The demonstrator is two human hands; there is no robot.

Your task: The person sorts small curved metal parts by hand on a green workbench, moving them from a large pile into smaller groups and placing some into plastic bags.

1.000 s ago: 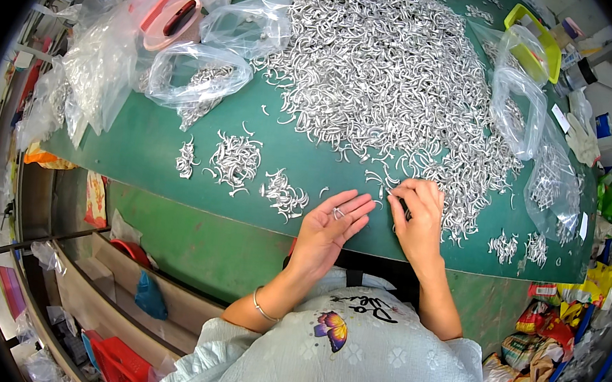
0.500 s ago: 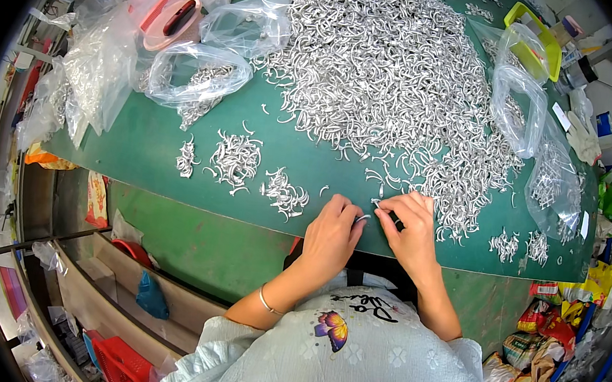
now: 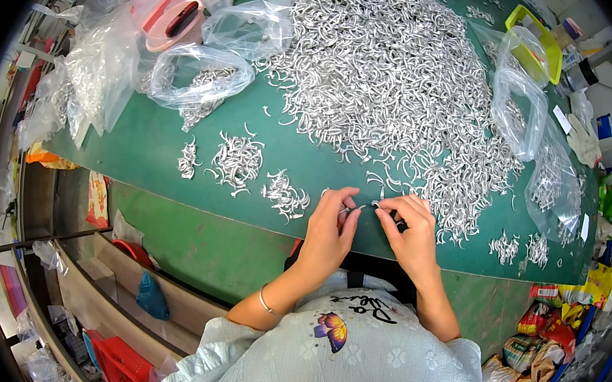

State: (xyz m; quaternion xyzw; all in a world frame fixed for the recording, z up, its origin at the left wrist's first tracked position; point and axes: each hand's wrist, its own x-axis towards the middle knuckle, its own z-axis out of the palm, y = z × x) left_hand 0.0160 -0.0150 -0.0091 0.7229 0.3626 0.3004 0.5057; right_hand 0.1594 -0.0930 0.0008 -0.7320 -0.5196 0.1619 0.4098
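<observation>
Over the near edge of the green table (image 3: 148,150), both my hands work close together. My left hand (image 3: 330,226) has a small curved silver piece (image 3: 361,208) between thumb and fingers, its tip pointing right. In a pinch of thumb and forefinger, my right hand (image 3: 413,231) grips another small curved silver piece (image 3: 375,204). A narrow gap separates the two hands. Beyond them rises a large heap of the same curved silver pieces (image 3: 391,67). Small piles (image 3: 286,194) of them lie left of my left hand.
Clear plastic bags (image 3: 199,77) stand at the left beside a pink container (image 3: 178,28) with a dark red-handled tool. At right are more plastic bags (image 3: 516,108), a yellow-green basket (image 3: 548,45) and two small piles (image 3: 505,246). Drawers (image 3: 126,299) sit below left.
My left hand has shifted slightly left and its fingers have lifted and spread from the thumb. My right hand keeps its pinch in nearly the same place.
</observation>
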